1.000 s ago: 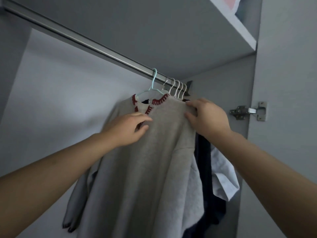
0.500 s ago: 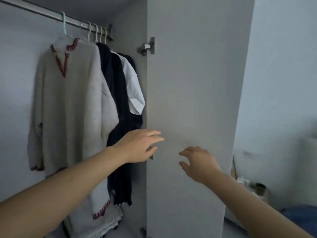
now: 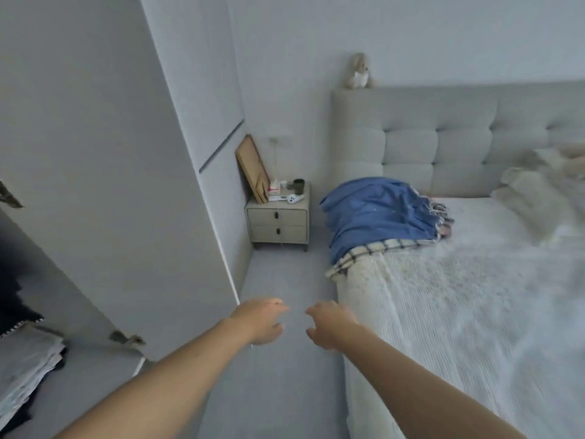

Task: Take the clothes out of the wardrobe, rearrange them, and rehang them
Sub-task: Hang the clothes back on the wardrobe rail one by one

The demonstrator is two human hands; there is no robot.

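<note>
- Left hand (image 3: pixel 260 321) and right hand (image 3: pixel 329 327) reach forward over the floor, fingers loosely spread, holding nothing.
- Blue garment (image 3: pixel 376 213) lies on the bed (image 3: pixel 474 312); likely the next piece to collect.
- Next move calls for stepping closer and gathering it.
- Wardrobe door (image 3: pixel 95 185) stands open at left.

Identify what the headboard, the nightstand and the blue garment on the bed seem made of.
Headboard: grey fabric upholstery, tufted into padded squares.
Nightstand: pale, matte, soft-cornered; possibly fabric or leatherette over board, unclear.
Blue garment: soft woven cloth, creased and drooping over the bed edge.
</note>
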